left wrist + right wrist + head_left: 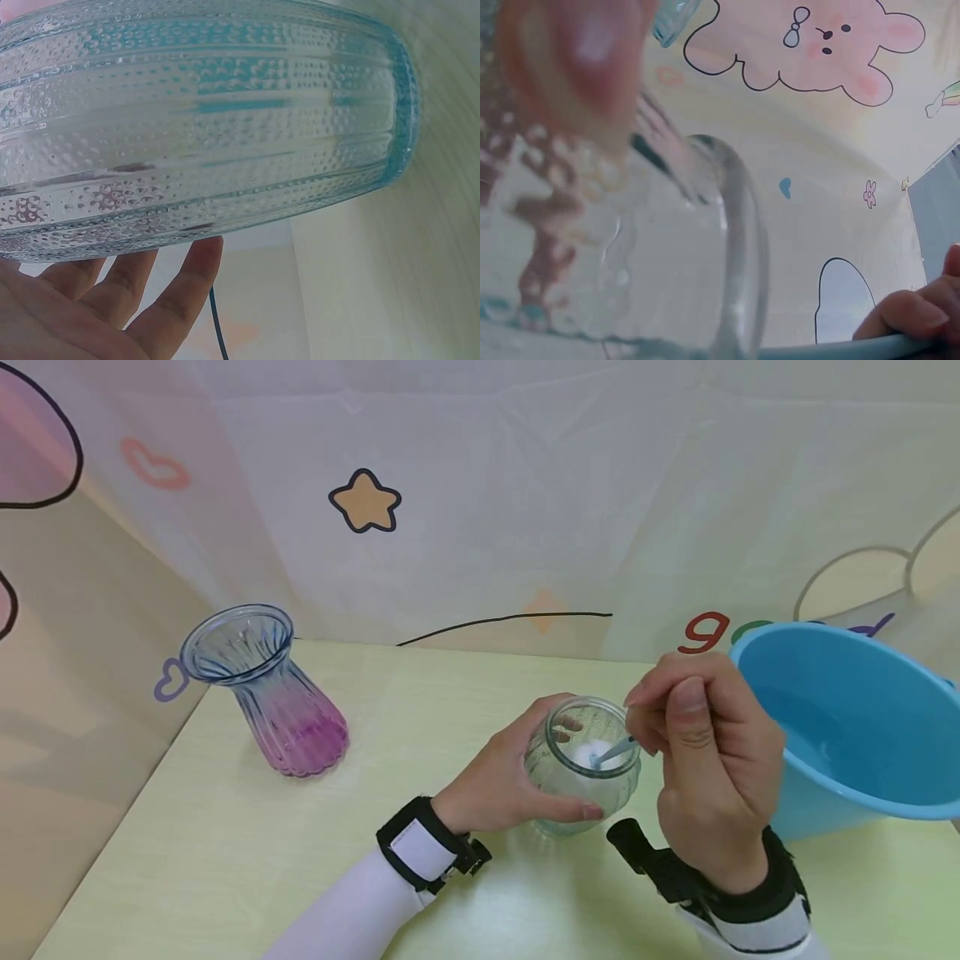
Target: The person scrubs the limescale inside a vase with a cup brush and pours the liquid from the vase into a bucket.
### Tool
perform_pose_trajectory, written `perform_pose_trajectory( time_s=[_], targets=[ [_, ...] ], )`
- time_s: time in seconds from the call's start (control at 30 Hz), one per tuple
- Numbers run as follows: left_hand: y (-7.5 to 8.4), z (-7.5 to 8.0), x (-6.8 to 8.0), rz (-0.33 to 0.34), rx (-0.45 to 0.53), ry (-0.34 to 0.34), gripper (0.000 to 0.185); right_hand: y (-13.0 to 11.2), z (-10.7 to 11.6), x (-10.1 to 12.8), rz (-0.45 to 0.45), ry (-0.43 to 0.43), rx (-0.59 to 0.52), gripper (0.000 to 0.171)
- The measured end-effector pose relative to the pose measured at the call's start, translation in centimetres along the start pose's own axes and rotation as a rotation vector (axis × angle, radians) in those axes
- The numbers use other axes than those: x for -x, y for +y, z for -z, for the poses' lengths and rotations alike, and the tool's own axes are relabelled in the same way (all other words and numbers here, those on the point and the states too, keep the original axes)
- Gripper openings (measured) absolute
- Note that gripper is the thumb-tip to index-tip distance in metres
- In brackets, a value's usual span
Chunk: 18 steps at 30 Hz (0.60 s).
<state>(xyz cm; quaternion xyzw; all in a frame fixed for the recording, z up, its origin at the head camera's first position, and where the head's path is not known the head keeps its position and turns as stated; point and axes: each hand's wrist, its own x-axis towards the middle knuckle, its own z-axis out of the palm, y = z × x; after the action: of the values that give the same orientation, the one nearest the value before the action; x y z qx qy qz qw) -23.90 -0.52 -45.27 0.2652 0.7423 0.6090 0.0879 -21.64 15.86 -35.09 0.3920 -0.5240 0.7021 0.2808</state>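
Note:
My left hand (487,785) grips a clear, ribbed glass jar (581,789) round its side, thumb in front and fingers behind. In the left wrist view the jar wall (225,127) is dotted with raised bumps, and its base is close over the table. My right hand (712,760) is above the rim with curled fingers, holding a thin light-blue stick (618,749) that slants into the jar's mouth. Something white (587,753) shows around the stick's lower end. The right wrist view has the stick (847,350) running along the bottom to the right fingers (907,311).
A large light-blue basin (825,810) stands just right of my right hand. At the left is a fluted glass vase (300,727), blue at the rim and pink at the base. Behind the pale table (420,710) hangs a printed cloth backdrop (487,510).

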Motion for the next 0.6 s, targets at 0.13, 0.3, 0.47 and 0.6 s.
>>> perform_pose_trajectory(
  time_s=[0.13,0.3,0.47,0.6],
  targets=[
    [0.0,0.0,0.0,-0.008,0.006,-0.005,0.094,0.0,0.2,0.0,-0.050,-0.056,0.093,0.029],
    [-0.2,0.1,-0.1,-0.022,0.001,-0.010,0.096,0.1,0.1,-0.2,-0.152,-0.134,0.207,0.032],
    [-0.2,0.1,-0.1,-0.023,0.011,-0.018,0.096,0.7,-0.1,-0.2,-0.263,-0.234,0.286,0.024],
    [-0.1,0.2,-0.1,-0.034,-0.005,-0.018,0.095,1.2,-0.3,-0.1,-0.353,-0.320,0.297,0.022]
  ],
)
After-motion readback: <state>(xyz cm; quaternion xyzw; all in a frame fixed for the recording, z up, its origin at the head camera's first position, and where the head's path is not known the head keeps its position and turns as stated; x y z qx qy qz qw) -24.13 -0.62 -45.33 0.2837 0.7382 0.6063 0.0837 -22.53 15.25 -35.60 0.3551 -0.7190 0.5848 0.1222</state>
